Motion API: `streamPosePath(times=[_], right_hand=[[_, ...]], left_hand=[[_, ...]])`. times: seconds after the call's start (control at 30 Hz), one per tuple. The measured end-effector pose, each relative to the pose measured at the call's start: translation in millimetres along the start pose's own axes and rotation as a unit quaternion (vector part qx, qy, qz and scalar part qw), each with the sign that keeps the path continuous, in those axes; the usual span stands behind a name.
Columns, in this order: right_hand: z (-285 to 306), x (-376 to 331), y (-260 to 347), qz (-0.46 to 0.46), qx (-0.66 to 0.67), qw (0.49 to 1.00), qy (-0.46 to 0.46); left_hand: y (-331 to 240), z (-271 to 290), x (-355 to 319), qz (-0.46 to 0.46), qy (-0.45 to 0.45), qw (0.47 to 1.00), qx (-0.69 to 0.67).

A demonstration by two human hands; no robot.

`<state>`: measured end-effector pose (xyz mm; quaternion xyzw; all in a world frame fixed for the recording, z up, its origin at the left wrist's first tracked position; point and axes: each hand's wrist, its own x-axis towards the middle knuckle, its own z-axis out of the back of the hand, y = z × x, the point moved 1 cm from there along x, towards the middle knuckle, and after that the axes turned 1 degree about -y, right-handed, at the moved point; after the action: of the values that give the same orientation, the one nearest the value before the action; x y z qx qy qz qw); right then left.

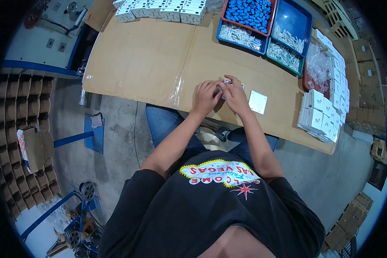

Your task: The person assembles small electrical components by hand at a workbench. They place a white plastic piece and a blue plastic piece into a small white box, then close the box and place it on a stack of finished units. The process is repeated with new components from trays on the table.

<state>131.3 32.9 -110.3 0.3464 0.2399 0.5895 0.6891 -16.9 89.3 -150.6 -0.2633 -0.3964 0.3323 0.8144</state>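
Observation:
My left hand (206, 97) and my right hand (236, 97) meet over the cardboard-covered table (137, 60) near its front edge. The fingers of both are closed round a small white piece with grey markings (227, 81), mostly hidden beneath them, so its exact kind cannot be made out. Just right of my right hand a flat white square plate (258, 102) lies on the cardboard, touched by neither hand.
Stacked white boxes (170, 13) stand at the far edge. Far right are a red tray of blue pieces (249, 15), a blue tray (294, 19), and a green tray of white plugs (284, 56). White boxes (320, 114) and clear plastic bags (318, 62) crowd the right side.

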Motion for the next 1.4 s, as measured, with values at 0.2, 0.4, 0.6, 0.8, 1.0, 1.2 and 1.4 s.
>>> streamPosePath(times=[0.2,0.4,0.6,0.8,1.0,1.2,1.4], right_hand=[[-9,1,-11,0.006,0.03,0.999,0.013],[-4,5,-6,0.02,0.036,0.999,-0.015],[-6,6,-8,0.018,0.053,0.998,-0.013],[29,8,-36,-0.062,0.134,0.981,-0.127],[109,31,-125,-0.1,0.001,0.945,-0.312],[183,60,-184,-0.179,-0.123,0.916,-0.337],[197,95,-202,-0.172,-0.209,0.922,-0.277]], left_hand=[[-2,1,1,0.003,0.009,1.0,-0.003],[-4,3,1,0.018,0.001,1.0,-0.001],[-2,1,0,0.035,-0.006,0.999,-0.013],[2,-2,3,0.105,-0.002,0.994,-0.04],[-1,-2,4,0.106,-0.003,0.994,-0.011],[1,-4,5,0.1,0.007,0.995,-0.001],[-2,-4,6,0.096,0.008,0.995,0.016]])
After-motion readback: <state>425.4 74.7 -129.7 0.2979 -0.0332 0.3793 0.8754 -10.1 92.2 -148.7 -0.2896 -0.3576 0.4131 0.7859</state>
